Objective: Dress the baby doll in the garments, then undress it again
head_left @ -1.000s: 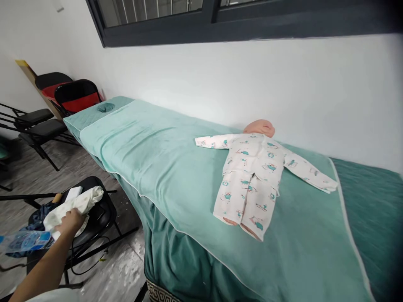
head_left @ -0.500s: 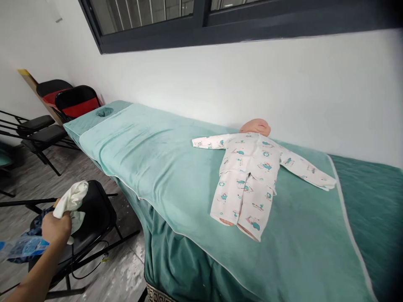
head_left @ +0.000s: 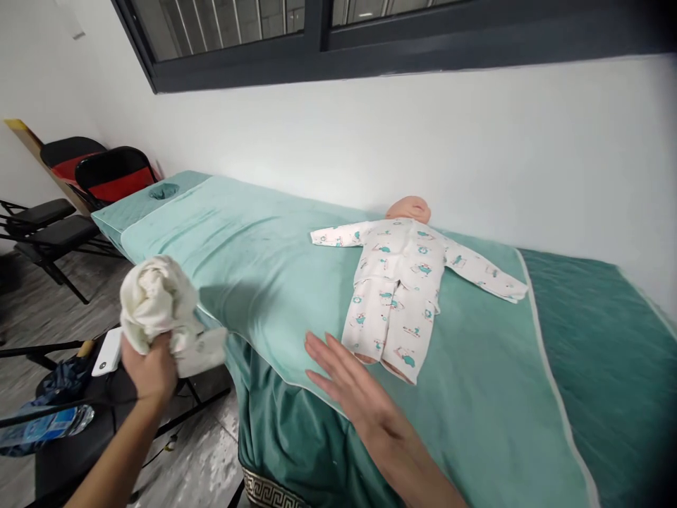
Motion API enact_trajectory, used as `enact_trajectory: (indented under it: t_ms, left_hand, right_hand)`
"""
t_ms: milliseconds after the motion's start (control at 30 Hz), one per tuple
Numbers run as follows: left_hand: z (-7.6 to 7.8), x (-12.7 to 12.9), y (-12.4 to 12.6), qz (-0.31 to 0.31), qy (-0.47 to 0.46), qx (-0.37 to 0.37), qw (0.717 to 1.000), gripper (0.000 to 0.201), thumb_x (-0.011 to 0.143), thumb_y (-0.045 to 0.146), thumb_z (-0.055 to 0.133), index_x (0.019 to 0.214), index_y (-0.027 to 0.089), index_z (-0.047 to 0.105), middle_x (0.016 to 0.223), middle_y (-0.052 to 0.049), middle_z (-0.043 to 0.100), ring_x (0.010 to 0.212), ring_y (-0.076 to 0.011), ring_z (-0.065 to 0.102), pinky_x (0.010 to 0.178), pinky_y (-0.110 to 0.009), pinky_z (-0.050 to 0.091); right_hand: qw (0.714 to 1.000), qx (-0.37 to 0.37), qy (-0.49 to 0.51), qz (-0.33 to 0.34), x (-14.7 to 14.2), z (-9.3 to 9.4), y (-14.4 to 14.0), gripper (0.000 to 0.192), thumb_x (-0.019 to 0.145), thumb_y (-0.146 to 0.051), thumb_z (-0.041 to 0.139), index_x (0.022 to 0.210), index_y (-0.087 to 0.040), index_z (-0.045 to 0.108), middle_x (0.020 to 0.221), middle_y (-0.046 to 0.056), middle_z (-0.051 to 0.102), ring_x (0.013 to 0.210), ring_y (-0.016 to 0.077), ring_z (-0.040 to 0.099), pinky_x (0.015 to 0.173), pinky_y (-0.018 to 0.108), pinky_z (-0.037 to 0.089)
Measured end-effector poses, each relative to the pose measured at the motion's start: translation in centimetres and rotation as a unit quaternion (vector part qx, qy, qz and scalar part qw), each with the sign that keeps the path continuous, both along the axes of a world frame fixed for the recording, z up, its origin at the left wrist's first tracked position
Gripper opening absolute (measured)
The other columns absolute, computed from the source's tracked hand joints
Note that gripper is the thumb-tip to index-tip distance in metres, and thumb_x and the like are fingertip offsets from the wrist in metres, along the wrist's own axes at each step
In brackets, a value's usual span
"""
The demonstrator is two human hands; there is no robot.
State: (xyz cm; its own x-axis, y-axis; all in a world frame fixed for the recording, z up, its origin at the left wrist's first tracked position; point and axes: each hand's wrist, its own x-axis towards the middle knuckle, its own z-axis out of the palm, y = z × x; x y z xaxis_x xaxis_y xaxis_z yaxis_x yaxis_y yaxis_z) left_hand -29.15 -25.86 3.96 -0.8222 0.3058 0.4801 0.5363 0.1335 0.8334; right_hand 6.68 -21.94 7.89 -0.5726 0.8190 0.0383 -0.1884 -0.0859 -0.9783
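My left hand (head_left: 151, 367) grips a bunched white cloth (head_left: 156, 300) over the chair beside the bed; a paler flap of it hangs to the right. With fingers stretched out and nothing in it, my right hand (head_left: 354, 388) hovers over the near edge of the green-covered bed (head_left: 275, 275). Beyond its fingertips lies a doll (head_left: 410, 209) dressed in a white patterned baby top (head_left: 402, 250) and matching trousers (head_left: 391, 324). Its sleeves are spread out to both sides, and its head is toward the wall.
A black chair (head_left: 58, 458) at the lower left holds a water bottle (head_left: 53, 423), a white phone-like object (head_left: 108, 351) and dark fabric (head_left: 63, 381). Folding chairs (head_left: 116, 176) stand past the bed's far end. A wall with a dark-framed window (head_left: 317, 56) borders the bed.
My left hand has risen from the chair and moved right with the white cloth. My right hand has come into view, open, above the bed. The view has shifted slightly.
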Motion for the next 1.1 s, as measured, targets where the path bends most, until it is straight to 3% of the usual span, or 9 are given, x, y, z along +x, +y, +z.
enact_trajectory:
  t_ms: [100,133,200,233,333,467,567,767,1100]
  left_hand:
    - [0.4,7.8,1.8,-0.123,-0.100,0.001,0.987,0.063,0.071,0.045,0.069,0.126,0.017,0.058,0.121,-0.009,0.069,0.115,-0.0274,0.063,0.107,-0.043,0.048]
    - [0.4,10.4,2.1,-0.189,-0.160,0.007,0.969,0.063,0.072,0.047,0.068,0.128,0.020,0.058,0.119,-0.008,0.070,0.113,-0.0286,0.065,0.104,-0.044,0.051]
    - [0.3,15.2,2.5,-0.347,-0.297,-0.001,0.890,0.061,0.075,0.050,0.067,0.132,0.028,0.057,0.124,-0.008,0.069,0.111,-0.0296,0.067,0.101,-0.046,0.053]
    - [0.3,17.2,2.5,-0.381,-0.320,-0.008,0.867,0.060,0.077,0.051,0.066,0.132,0.028,0.057,0.122,-0.008,0.070,0.108,-0.0300,0.069,0.097,-0.047,0.056]
    - [0.3,21.7,2.6,-0.435,-0.421,-0.014,0.796,0.059,0.080,0.049,0.068,0.133,0.026,0.057,0.120,-0.008,0.072,0.109,-0.0295,0.069,0.095,-0.046,0.057]
    - [0.2,24.1,2.8,-0.441,-0.523,0.011,0.729,0.061,0.076,0.043,0.074,0.133,0.030,0.056,0.129,-0.007,0.068,0.112,-0.0273,0.068,0.095,-0.041,0.057]
    - [-0.2,24.4,2.6,-0.434,-0.514,0.012,0.740,0.058,0.077,0.038,0.071,0.132,0.031,0.055,0.131,-0.006,0.066,0.116,-0.0264,0.067,0.098,-0.042,0.056]
    - [-1.7,23.5,2.3,-0.388,-0.379,-0.036,0.839,0.038,0.083,0.035,0.066,0.121,0.030,0.062,0.134,-0.008,0.062,0.133,-0.0256,0.054,0.114,-0.043,0.043]
    - [-3.0,24.3,1.5,-0.483,-0.292,-0.068,0.823,0.046,0.092,0.039,0.057,0.138,0.032,0.053,0.140,-0.009,0.056,0.142,-0.0248,0.042,0.122,-0.045,0.030]
  right_hand:
    - [0.998,0.009,0.056,0.039,-2.1,-2.1,1.4,0.082,0.085,-0.060,0.065,0.155,-0.045,0.025,0.165,-0.003,0.019,0.153,0.0264,0.017,0.122,0.049,0.026]
    - [0.999,0.011,0.044,0.014,-2.5,-2.7,1.6,0.086,0.085,-0.056,0.068,0.156,-0.043,0.022,0.166,-0.002,0.018,0.153,0.0261,0.018,0.122,0.048,0.026]
    - [0.999,0.000,0.006,-0.032,-2.8,-3.5,1.4,0.094,0.082,-0.047,0.074,0.158,-0.038,0.019,0.162,0.003,0.029,0.148,0.0266,0.031,0.119,0.048,0.032]
    - [0.999,-0.011,-0.013,-0.052,-2.6,-3.6,1.3,0.099,0.079,-0.044,0.078,0.159,-0.035,0.019,0.158,0.006,0.038,0.144,0.0271,0.039,0.117,0.047,0.036]
    - [0.993,-0.037,-0.059,-0.098,-1.6,-3.3,0.8,0.108,0.070,-0.034,0.085,0.158,-0.032,0.022,0.147,0.008,0.053,0.133,0.0282,0.053,0.110,0.045,0.045]
    - [0.986,-0.038,-0.066,-0.148,-0.6,-2.9,0.7,0.107,0.069,-0.029,0.084,0.157,-0.034,0.023,0.155,0.006,0.043,0.137,0.0260,0.048,0.111,0.040,0.045]
    - [0.983,-0.029,-0.060,-0.173,-0.6,-3.5,0.6,0.104,0.071,-0.028,0.081,0.157,-0.034,0.023,0.160,0.004,0.033,0.145,0.0238,0.038,0.117,0.039,0.038]
    - [0.982,-0.064,-0.047,-0.170,-1.3,-4.6,0.1,0.101,0.074,-0.028,0.077,0.158,-0.032,0.021,0.161,0.003,0.032,0.151,0.0226,0.025,0.120,0.040,0.033]
    - [0.966,-0.092,-0.076,-0.230,-0.2,-4.9,1.3,0.078,0.079,-0.026,0.065,0.151,-0.033,0.037,0.155,0.000,0.043,0.141,0.0240,0.043,0.117,0.042,0.037]
